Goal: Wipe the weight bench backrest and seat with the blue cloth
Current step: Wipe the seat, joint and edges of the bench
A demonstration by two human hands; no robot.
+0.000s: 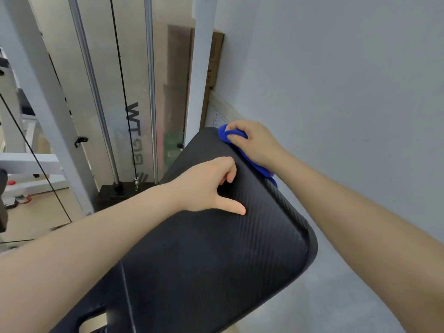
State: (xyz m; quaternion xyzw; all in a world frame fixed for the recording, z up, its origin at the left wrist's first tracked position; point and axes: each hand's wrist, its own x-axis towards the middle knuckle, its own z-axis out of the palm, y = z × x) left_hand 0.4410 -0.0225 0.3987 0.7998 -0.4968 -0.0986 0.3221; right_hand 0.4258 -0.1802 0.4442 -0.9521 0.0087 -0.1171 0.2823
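A black textured bench pad [216, 255] fills the middle of the view, slanting up toward the wall. My right hand [254, 143] grips the bunched blue cloth [258, 168] and presses it against the pad's far right edge, near the top corner. Part of the cloth trails down the edge under my wrist. My left hand [206, 186] rests on top of the pad with the thumb stretched out and the fingers curled down onto the surface, holding nothing. A gap in the padding [96, 319] shows at the bottom left.
A pale wall [348, 92] runs close along the right side of the bench. Behind the pad stands a white cable machine frame [45, 111] with steel guide rods [101, 111], black cables and a weight stack [115, 193]. Cardboard [213, 61] leans in the corner. Wooden floor [43, 212] lies at left.
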